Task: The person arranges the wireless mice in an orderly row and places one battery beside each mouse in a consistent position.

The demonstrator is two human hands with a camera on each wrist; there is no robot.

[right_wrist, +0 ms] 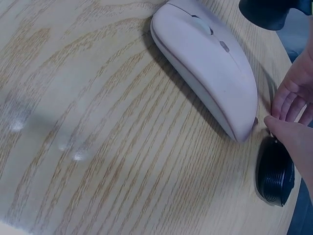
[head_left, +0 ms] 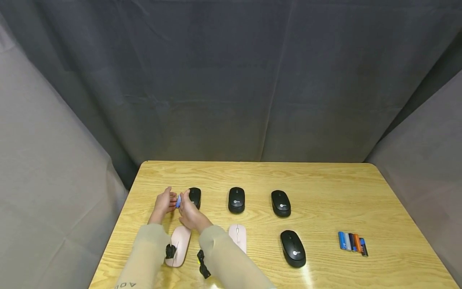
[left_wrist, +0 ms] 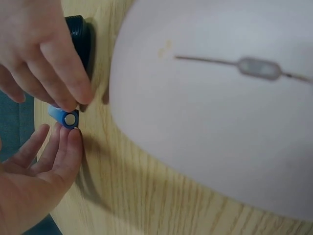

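Between my two hands a blue battery [left_wrist: 63, 115] rests near the table's left edge, its silver end facing the left wrist camera. My left hand [head_left: 166, 202] touches one side of it with extended fingers. From the opposite side, the fingertips of my right hand [head_left: 191, 210] touch the battery. Right beside that hand is a black mouse [head_left: 195, 196], partly covered by it in the head view. A pale pink mouse [head_left: 181, 241] lies below both hands and looms large in the left wrist view. Part of the battery is hidden behind fingers.
Two more black mice, one in the middle [head_left: 236, 200] and one farther right [head_left: 280, 203], share the back row. Nearer stand a second pink mouse [head_left: 238, 236], partly behind my right sleeve, and another black mouse [head_left: 293, 248]. Several batteries [head_left: 352, 243] lie grouped at the right.
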